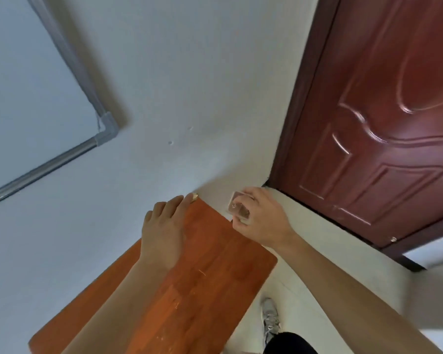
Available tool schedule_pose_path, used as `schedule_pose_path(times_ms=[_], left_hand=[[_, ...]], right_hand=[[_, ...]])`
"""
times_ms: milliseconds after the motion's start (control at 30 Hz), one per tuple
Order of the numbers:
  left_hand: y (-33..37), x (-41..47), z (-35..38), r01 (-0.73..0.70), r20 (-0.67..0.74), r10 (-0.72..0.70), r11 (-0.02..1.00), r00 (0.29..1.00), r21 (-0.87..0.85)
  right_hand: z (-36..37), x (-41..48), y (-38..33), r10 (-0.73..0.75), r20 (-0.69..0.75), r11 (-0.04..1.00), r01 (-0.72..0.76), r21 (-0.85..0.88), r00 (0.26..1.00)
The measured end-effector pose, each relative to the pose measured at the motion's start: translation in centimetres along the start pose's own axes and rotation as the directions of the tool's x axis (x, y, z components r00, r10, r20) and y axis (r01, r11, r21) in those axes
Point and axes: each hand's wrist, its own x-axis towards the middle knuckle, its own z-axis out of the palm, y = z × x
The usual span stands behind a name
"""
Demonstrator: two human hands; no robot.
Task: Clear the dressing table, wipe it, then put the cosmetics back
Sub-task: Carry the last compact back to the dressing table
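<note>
- Right forearm crosses the lower right corner and ends in the right hand [258, 215], its fingers curled round a small clear case [237, 208] with a pinkish-brown inside; the thumb pinches it from below.
- Held this way, the case hangs in the air just past the far right edge of the table [215, 264], not touching it.
- Left of the grip, the left hand [164, 226] lies flat on the orange-brown tabletop with straight fingers pointing at the far corner; it holds nothing.
- Between the two hands, at that corner, a small yellowish thing [195, 197] touches the left index fingertip; it is too blurred to identify.
- Below the grip the tabletop shows a few pale scratches.
- Under and right of the grip lies pale floor [330, 231], with a grey-white shoe [270, 318] well below beside the table's edge.
- Above and right of the grip stands a red-brown panelled door [381, 123].
- Behind both hands is a white wall [189, 85]; far left of the grip it bears a grey frame [62, 154].
</note>
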Motion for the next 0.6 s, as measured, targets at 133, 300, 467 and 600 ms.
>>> schedule_pose_path(times_ms=[133,300,467,600], left_hand=[[4.6,1.4,0.7,-0.194,-0.005,0.195,0.977,0.981,-0.093],[13.7,2.6,1.2,-0.449,-0.101,0.438,0.877,0.893,-0.169],[24.3,1.4,1.7,-0.594,-0.148,0.576,0.764,0.804,-0.252],[33.7,-1.5,1.6,-0.701,-0.180,0.682,0.654,0.709,-0.283]], right_hand=[[-5.8,-5.3,1.6,0.183,-0.137,0.978,-0.195,-0.079,0.974],[-13.7,-12.6,3.8,0.311,-0.328,0.905,-0.384,-0.184,0.892],[-20.8,-21.3,5.1,0.463,-0.455,0.785,-0.590,-0.188,0.761],[-26.0,-29.2,5.8,0.505,-0.534,0.688,-0.689,-0.225,0.678]])
